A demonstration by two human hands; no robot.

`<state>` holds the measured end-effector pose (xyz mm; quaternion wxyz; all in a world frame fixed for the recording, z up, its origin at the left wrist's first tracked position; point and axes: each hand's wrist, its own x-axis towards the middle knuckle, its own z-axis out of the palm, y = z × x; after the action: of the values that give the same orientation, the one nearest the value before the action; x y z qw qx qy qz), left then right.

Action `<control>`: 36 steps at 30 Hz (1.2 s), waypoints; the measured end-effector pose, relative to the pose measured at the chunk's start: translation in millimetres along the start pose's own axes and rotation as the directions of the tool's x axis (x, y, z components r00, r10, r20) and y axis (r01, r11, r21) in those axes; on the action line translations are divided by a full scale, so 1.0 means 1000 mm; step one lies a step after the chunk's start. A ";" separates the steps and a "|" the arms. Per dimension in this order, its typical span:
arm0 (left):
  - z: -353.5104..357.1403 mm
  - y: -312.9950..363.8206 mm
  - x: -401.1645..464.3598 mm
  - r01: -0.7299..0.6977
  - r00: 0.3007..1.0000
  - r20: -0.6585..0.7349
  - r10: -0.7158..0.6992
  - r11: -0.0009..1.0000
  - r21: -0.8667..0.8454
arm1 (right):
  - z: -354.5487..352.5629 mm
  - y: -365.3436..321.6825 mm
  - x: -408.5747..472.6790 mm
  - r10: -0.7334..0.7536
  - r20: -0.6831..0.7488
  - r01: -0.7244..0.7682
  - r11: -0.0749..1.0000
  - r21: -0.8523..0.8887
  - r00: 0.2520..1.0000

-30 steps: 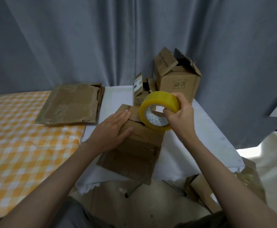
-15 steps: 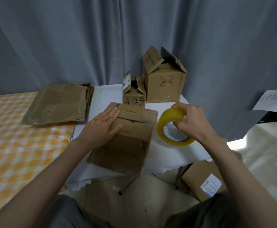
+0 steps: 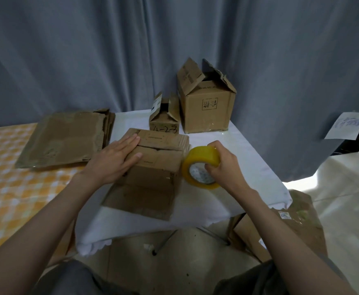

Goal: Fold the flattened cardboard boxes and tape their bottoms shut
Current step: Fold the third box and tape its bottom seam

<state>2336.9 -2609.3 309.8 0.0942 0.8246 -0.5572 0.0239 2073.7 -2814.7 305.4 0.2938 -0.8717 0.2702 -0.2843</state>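
Observation:
A folded brown cardboard box (image 3: 153, 173) stands on the white table (image 3: 244, 165), its closed flaps facing up. My left hand (image 3: 115, 160) lies flat on those flaps with straight fingers, pressing them down. My right hand (image 3: 223, 167) grips a yellow roll of tape (image 3: 200, 167) just right of the box, close to its right edge. A stack of flattened cardboard boxes (image 3: 65, 139) lies to the left on the orange checked surface (image 3: 10, 194).
A small open box marked with handwriting (image 3: 164, 121) and a larger open box (image 3: 206, 103) stand at the back of the table. More cardboard (image 3: 280, 231) sits on the floor at the right. A grey curtain (image 3: 131, 50) hangs behind.
My right hand carried the tape roll from above the box down to its right side. My left hand stayed on the flaps. The view shifted slightly.

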 end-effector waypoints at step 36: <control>0.009 0.115 0.007 0.305 0.941 -0.095 -0.324 0.936 -0.176 | 0.003 0.093 0.016 0.280 0.207 -0.163 0.878 -0.449 0.937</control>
<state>2232.4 -2659.1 316.9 0.1960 0.8901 -0.4113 0.0145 2059.0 -2886.9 246.9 0.1610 -0.9076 0.3825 -0.0633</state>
